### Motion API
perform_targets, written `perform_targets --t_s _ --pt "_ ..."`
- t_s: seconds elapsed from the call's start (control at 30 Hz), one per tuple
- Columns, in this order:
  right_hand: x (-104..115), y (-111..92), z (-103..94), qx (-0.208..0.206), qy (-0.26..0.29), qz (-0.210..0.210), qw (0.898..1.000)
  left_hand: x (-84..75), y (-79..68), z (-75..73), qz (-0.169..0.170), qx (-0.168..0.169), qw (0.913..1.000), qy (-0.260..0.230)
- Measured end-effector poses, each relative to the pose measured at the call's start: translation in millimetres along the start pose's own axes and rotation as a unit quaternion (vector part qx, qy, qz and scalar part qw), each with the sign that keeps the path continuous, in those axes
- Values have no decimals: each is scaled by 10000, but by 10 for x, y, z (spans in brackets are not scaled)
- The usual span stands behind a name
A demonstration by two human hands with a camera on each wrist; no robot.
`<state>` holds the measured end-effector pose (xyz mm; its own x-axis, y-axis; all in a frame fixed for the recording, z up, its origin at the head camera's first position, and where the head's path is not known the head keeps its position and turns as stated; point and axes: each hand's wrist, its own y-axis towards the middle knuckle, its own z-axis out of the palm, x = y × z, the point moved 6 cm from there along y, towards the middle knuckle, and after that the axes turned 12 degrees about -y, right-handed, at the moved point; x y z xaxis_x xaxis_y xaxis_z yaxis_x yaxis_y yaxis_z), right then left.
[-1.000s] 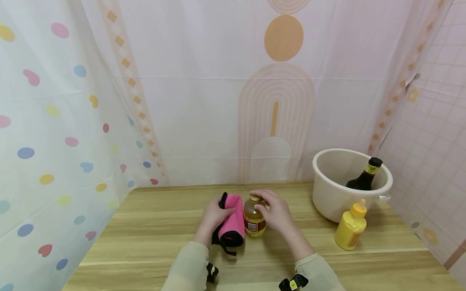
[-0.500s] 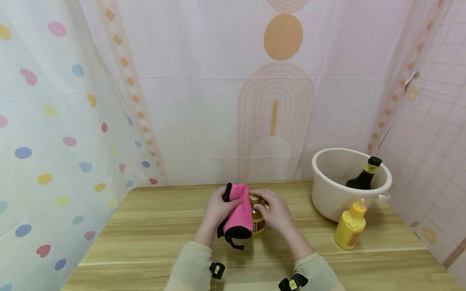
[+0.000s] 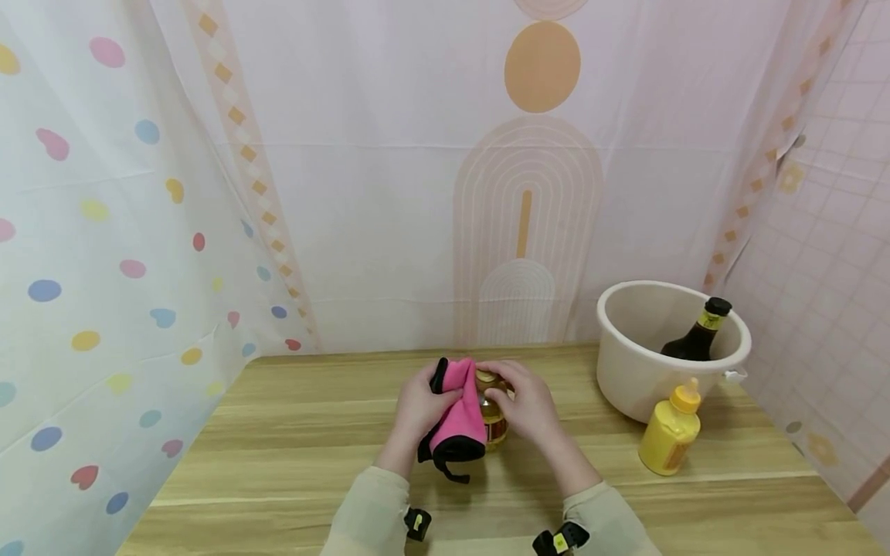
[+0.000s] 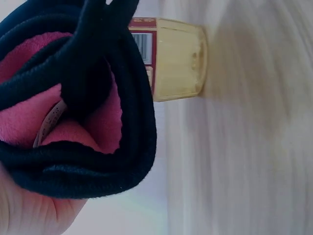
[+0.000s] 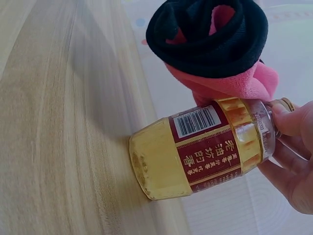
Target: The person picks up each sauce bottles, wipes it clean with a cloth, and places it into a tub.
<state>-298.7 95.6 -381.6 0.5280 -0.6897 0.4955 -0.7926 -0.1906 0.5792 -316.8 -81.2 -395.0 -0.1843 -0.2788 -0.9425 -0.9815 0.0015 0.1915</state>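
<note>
My left hand (image 3: 419,408) grips a rolled pink cloth with black edging (image 3: 462,423), thumb pressed into its upper side. The roll's open end, with a loose black strap, faces the camera in the left wrist view. Right beside it, a bottle of yellow oil (image 3: 496,431) stands upright on the table; the roll hides part of it in the head view. My right hand (image 3: 530,403) holds this bottle by its neck, just under the gold cap. In the right wrist view, the pink cloth lies against the bottle's upper side, above its dark red label (image 5: 205,147).
At the right of the wooden table (image 3: 313,455) stands a cream bucket (image 3: 629,386) with a dark bottle (image 3: 695,340) leaning inside. In front of the bucket is a yellow squeeze bottle (image 3: 669,439) with an orange cap. Patterned curtains (image 3: 375,193) hang behind and at both sides.
The left hand has brought the cloth roll rightward, from beside the bottle to partly covering it, then slightly lower. The thumb now dents the cloth more. Right hand and bottle have stayed put.
</note>
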Motion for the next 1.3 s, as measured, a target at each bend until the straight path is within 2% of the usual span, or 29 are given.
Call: perform_targets --t_s 0.33,0.63,0.97,1.3 --pt "-3 8 4 7 -107 -59 9999 61 -18 -11 -45 -52 10000 -69" --pt "-12 11 18 -23 -84 -140 9999 199 -23 9 -216 21 9998 -28" --pt "-22 15 19 38 -23 -39 10000 431 -13 71 -518 202 9979 317" --pt "-17 12 12 120 -17 40 9999 479 -25 94 -427 404 9974 425"
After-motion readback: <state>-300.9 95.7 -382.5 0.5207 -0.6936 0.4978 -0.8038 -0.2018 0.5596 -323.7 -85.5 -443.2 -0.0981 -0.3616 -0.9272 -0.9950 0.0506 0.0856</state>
